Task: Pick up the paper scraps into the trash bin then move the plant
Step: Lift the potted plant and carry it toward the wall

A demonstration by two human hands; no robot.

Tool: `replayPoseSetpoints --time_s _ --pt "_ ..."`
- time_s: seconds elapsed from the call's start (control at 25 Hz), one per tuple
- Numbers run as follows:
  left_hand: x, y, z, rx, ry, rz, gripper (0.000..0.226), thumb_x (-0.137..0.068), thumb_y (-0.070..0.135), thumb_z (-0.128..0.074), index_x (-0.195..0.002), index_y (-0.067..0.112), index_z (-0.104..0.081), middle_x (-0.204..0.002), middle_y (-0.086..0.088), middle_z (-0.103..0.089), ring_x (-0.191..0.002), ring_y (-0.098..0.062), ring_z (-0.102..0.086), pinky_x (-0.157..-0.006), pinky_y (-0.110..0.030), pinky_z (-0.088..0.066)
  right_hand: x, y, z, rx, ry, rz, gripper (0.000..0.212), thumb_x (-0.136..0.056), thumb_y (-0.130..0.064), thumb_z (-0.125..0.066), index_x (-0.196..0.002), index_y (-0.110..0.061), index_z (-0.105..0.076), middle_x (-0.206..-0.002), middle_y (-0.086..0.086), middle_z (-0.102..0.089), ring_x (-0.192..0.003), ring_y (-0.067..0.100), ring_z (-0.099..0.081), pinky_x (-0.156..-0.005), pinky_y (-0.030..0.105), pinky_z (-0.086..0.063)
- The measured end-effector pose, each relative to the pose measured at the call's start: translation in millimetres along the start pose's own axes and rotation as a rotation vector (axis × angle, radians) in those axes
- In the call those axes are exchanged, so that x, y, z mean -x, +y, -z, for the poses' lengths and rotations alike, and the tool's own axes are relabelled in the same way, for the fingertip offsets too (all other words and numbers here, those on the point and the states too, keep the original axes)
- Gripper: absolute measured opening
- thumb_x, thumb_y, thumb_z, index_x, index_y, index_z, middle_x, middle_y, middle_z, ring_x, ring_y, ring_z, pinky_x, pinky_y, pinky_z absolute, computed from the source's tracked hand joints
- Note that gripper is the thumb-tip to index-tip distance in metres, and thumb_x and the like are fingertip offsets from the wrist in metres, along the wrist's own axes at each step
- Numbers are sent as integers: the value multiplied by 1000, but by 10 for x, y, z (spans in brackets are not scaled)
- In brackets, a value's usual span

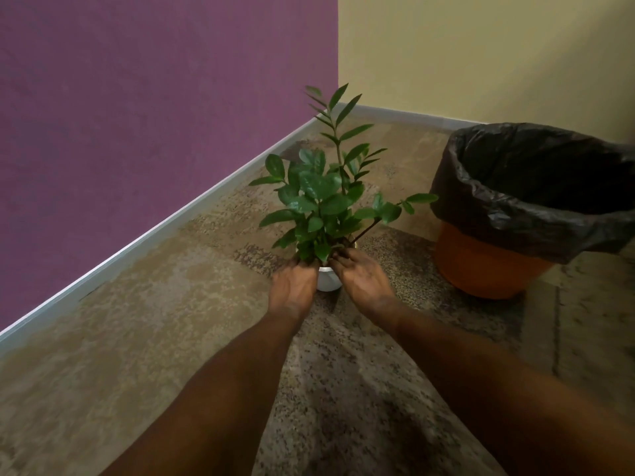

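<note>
plant (319, 201) in its small white pot (328, 281) sits low on the carpet floor (165, 310), near the corner where the purple and yellow walls meet, with the trash bin (488, 266) close on its right. the left hand (293, 286) and the right hand (360, 280) clasp the pot from either side at the rim, fingers curled round it, their tips hidden under the lowest leaves. no paper scraps show on the floor, so the step in hand looks to be moving the plant. to do it well, hold by the pot and not the stems, press evenly from both sides, and lift straight up so no soil spills. one side branch reaches toward the bin's black bag (515, 207), so carry the plant upright and swing wide of the bin. whether the pot has left the carpet yet, i cannot tell.
</note>
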State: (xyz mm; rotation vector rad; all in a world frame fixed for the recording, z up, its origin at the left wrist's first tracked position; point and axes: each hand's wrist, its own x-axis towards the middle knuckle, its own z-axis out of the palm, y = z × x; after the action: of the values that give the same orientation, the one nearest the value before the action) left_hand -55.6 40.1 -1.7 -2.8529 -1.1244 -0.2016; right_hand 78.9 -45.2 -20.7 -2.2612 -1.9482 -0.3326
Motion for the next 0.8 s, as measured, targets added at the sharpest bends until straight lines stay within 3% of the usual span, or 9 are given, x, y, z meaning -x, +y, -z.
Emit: replayPoseSetpoints --time_s 0.24,0.36,0.48,0.68,0.8 --pt "192 135 384 29 38 -35 40 -86 15 -64 -126 22 -61 -124 -7 -66 -125 -27 -54 -103 -39 -44 221 -47 438 -39 -44 -48 35 -87 -8 -63 -121 -8 -69 -115 9 -73 -108 27 -64 -94 36 -53" --pt "362 224 844 70 54 0 38 -85 10 -65 -121 22 -67 -120 -4 -69 -122 -24 -57 -101 -36 -46 297 -32 929 -58 -36 1 33 -90 -6 -60 -122 -8 -68 -115 9 -72 -107 28 -63 -91 37 -54" --pt "492 263 1528 78 73 51 31 -80 12 -73 -109 24 -73 -105 -3 -73 -106 -24 -64 -89 -33 -51 263 -41 1578 -6 -71 42 39 -94 -8 -55 -132 -8 -61 -124 8 -69 -114 27 -60 -97 36 -50" --pt "463 309 2935 24 19 -45 34 -85 17 -70 -119 24 -70 -113 -3 -71 -119 -24 -59 -107 -35 -41 131 -87 2952 10 -131 59 46 -93 -6 -49 -138 -7 -56 -130 10 -63 -113 29 -57 -100 37 -47" --pt "365 278 3886 99 33 -32 32 -81 17 -75 -112 26 -74 -108 0 -73 -110 -22 -63 -97 -32 -49 -69 -52 3870 -32 -138 31 46 -90 -7 -57 -136 -12 -59 -131 7 -57 -109 28 -55 -96 38 -49"
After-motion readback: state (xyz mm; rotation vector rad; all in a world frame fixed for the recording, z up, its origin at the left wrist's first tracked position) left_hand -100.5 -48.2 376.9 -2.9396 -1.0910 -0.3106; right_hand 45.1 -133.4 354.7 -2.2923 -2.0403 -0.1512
